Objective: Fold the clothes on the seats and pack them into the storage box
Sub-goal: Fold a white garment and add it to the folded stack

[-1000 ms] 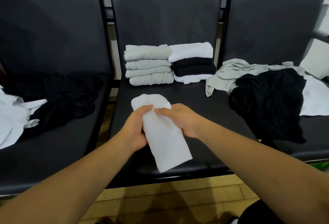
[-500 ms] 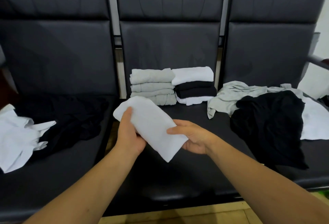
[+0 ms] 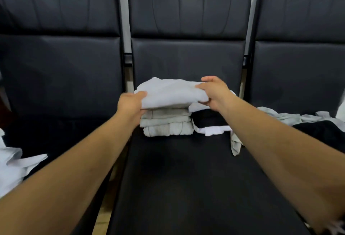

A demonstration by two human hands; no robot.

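Folded white garment (image 3: 168, 93) was held at the back edge of the middle seat (image 3: 186, 175), right over the grey stack (image 3: 166, 122); its underside looked to be touching the top grey piece, but I can't tell for sure. Left hand (image 3: 131, 103) gripped its left end, fingers curled underneath. Right hand (image 3: 214, 93) pinched its right end, fingers curled over the top. The garment lay between the hands. Its long axis ran left-right, parallel to the seat's back edge, with the right end slightly higher. Both hands were about equally near. A black-and-white stack (image 3: 209, 121) stood just beside the grey one, toward the seat's right edge. The right end overhung that second stack, so setting it down squarely probably called for a small shift left. Storage box not in view. Unfolded clothes (image 3: 317, 128) lay on the right seat.
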